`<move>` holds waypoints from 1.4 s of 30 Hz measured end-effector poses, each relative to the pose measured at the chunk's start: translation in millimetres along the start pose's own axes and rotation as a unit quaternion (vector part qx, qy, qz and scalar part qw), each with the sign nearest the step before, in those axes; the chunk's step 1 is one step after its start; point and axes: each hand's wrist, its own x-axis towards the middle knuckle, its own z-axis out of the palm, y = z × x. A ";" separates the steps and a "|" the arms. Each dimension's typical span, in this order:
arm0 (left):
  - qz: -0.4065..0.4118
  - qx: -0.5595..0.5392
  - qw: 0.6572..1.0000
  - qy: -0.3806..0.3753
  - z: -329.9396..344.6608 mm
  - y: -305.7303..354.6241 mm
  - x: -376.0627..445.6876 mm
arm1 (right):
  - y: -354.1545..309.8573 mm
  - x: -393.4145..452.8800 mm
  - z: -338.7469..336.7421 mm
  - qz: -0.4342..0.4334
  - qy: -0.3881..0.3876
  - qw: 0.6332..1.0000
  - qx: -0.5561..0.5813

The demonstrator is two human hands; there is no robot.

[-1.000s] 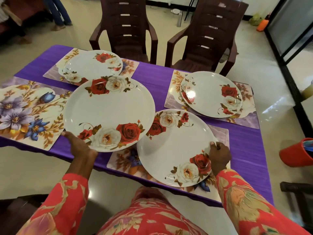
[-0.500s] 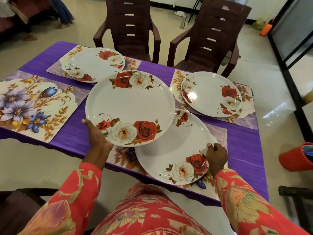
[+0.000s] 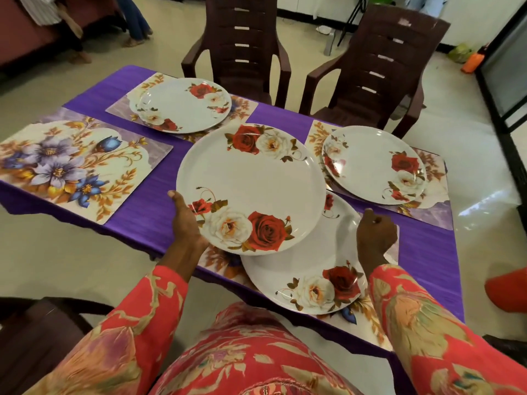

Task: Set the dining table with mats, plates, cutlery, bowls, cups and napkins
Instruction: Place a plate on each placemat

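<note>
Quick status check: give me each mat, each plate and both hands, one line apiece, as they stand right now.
Left hand: grips held plate.
Held plate: lifted, overlapping near plate.
Right hand: curled at near plate's rim.
Near plate: on its mat.
Far left plate: on mat.
Far right plate: on mat.
Near left mat: bare, no plate.

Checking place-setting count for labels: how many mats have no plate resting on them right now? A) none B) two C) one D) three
C: only the near-left mat is bare. The far-left plate, far-right plate and near-right plate each sit on a mat, while the left hand holds a fourth plate in the air.
</note>
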 end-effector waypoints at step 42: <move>0.075 0.219 0.970 0.069 -209.9 312.3 259.1 | -235.0 -264.0 371.2 -0.019 -0.222 0.975 -0.013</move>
